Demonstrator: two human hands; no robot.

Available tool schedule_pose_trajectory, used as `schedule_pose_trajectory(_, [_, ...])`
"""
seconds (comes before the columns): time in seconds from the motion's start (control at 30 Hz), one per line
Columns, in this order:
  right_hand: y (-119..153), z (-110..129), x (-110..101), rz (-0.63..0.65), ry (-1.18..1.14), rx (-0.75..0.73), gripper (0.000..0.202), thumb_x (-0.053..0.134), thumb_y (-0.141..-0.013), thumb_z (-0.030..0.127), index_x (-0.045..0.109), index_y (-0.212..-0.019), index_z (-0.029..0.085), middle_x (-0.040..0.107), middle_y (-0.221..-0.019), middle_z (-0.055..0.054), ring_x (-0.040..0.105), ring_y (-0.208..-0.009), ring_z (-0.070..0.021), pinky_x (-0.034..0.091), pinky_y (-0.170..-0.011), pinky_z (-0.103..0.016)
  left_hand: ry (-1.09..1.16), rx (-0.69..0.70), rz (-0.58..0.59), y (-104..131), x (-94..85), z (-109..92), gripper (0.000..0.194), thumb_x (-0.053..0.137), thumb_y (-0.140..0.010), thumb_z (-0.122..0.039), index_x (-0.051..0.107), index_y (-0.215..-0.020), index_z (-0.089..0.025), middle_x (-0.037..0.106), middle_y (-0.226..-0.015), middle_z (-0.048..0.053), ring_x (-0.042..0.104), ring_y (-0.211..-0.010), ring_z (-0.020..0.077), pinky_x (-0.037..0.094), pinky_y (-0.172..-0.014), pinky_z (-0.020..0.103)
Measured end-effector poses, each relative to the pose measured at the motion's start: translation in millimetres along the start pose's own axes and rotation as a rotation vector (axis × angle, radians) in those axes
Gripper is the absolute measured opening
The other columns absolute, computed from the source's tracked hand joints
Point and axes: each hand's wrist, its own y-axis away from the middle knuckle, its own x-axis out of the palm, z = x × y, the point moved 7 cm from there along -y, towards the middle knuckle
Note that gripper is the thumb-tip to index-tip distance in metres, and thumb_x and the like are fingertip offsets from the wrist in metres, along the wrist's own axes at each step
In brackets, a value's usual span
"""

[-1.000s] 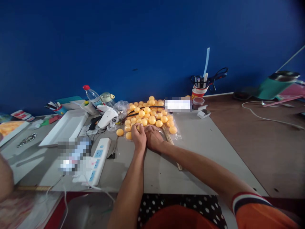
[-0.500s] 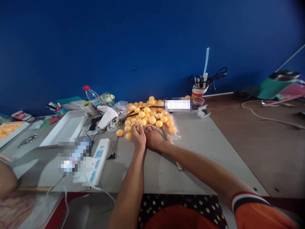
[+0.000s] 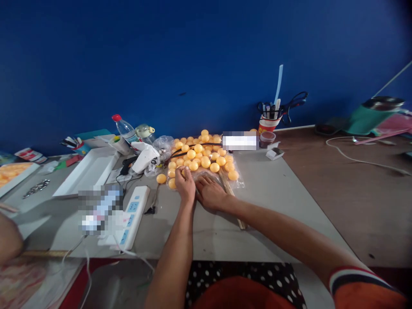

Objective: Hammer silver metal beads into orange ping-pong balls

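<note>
Orange-yellow balls [image 3: 205, 162] lie in a pile on a clear plastic bag [image 3: 238, 183] in front of the wall. My left hand [image 3: 186, 185] is at the near edge of the pile, its fingers curled in and the thumb on top; what they hold, if anything, is hidden. Beside it, my right hand [image 3: 210, 193] lies palm down with the fingers stretched over the near part of the plastic. Thin wooden sticks [image 3: 229, 186] run under or past my right wrist. One loose ball [image 3: 161, 178] sits left of the bag.
On the left are a white power strip [image 3: 132, 216], a shallow white tray [image 3: 84, 174] and a red-capped bottle [image 3: 124, 128]. A cup of pens [image 3: 269, 122] stands behind on the right, near a small round tub [image 3: 267, 138]. Another person's arm [image 3: 9, 240] shows at far left.
My right hand has slid a little toward me and to the right, its fingers now stretched out flatter. My left hand has shifted slightly left, still curled.
</note>
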Motion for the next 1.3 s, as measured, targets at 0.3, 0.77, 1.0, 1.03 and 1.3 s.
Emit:
schedule_pose_trajectory(0.3, [-39.9, -3.6, 21.9, 0.098, -0.029, -0.048, 0.065, 0.053, -0.091, 0.033, 0.04, -0.151, 0.011, 0.042, -0.153, -0.021, 0.036, -0.143, -0.0332, 0.028, -0.117, -0.049, -0.047, 0.04, -0.063, -1.6, -9.8, -11.2, 0.019, 0.046, -0.094, -0.036, 0.055, -0.087, -0.021, 0.068, -0.09, 0.01, 0.065, -0.085, 0.0199, 0.05, -0.08, 0.031])
schedule_pose_trajectory(0.77, [0.5, 12.3, -36.9, -0.062, 0.063, -0.046, 0.033, 0.042, -0.097, 0.022, 0.071, -0.108, 0.013, 0.07, -0.105, -0.015, 0.061, -0.097, -0.0269, 0.045, -0.086, -0.036, 0.043, -0.049, -0.044, -4.5, -8.8, -5.3, 0.021, 0.044, -0.092, -0.038, 0.052, -0.082, -0.021, 0.064, -0.081, 0.007, 0.06, -0.074, 0.019, 0.049, -0.071, 0.031])
schedule_pose_trajectory(1.0, [-8.9, -4.6, -43.2, -0.153, 0.209, 0.007, 0.029, 0.041, -0.096, 0.015, 0.064, -0.113, 0.012, 0.065, -0.11, -0.018, 0.053, -0.106, -0.0319, 0.039, -0.088, -0.042, 0.067, -0.067, -0.056, -2.1, -10.5, -8.1, 0.021, 0.045, -0.092, -0.039, 0.051, -0.082, -0.022, 0.06, -0.074, 0.003, 0.056, -0.065, 0.0165, 0.047, -0.068, 0.029])
schedule_pose_trajectory(1.03, [-10.2, -5.6, -36.8, -0.116, 0.216, 0.004, 0.028, 0.041, -0.096, 0.014, 0.066, -0.11, 0.012, 0.067, -0.107, -0.018, 0.053, -0.106, -0.0322, 0.038, -0.089, -0.043, 0.065, -0.063, -0.056, -1.8, -10.3, -8.1, 0.021, 0.045, -0.092, -0.039, 0.051, -0.082, -0.022, 0.06, -0.075, 0.003, 0.057, -0.065, 0.0163, 0.047, -0.067, 0.029])
schedule_pose_trajectory(1.3, [4.5, 3.7, -15.5, -0.073, 0.192, -0.09, 0.024, 0.05, -0.09, 0.017, 0.07, -0.102, 0.012, 0.063, -0.114, -0.018, 0.05, -0.111, -0.032, 0.04, -0.092, -0.041, 0.032, -0.047, -0.049, -3.2, -5.0, -1.4, 0.023, 0.046, -0.092, -0.041, 0.052, -0.081, -0.022, 0.063, -0.079, 0.006, 0.061, -0.071, 0.0177, 0.05, -0.072, 0.03])
